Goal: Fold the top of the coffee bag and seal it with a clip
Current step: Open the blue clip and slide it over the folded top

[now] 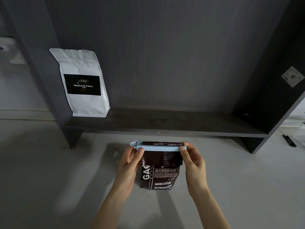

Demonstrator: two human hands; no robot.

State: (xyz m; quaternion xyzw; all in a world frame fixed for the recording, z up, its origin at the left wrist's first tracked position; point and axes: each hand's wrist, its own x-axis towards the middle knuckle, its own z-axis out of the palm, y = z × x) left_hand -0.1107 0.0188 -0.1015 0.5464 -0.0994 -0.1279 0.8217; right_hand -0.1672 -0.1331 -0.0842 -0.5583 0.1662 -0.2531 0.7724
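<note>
A dark brown glossy foil coffee bag (159, 176) stands upright on a pale grey matte work surface (49, 179), directly in front of a low dark grey shelf unit (165, 123). The top of the bag is folded over. A long pale blue plastic sealing clip (160, 148) lies horizontally across the fold, spanning the full width of the bag.

The left hand (130, 161) grips the left end of the clip, thumb on the near face, the other fingers curled behind it. The right hand (192, 160) grips the right end in the same manner, thumb pressed on the near face. Both hands are closed on the clip. Whether the clip is fully latched cannot be determined.

Legible printing on the bag front: "GAO" in large white vertical letters (partly hidden), "BAKE" beside it, "BAKED.COFFEE", and "NET.WEIGHT:454g" (last characters uncertain). A panel carries Chinese characters reading "意大利拼配咖啡". The folded strip above the clip shows inverted text, including "Ling Yu Coffee".

A white matte paper coffee pouch (82, 83) stands on the left end of the shelf, leaning against the upright. Its black rectangular label reads "Kopiluwak Coffee" with "1896" beneath. A small white sticker (293, 76) with a code pattern is fixed to the right inner panel of the unit; its text is too small to read.
</note>
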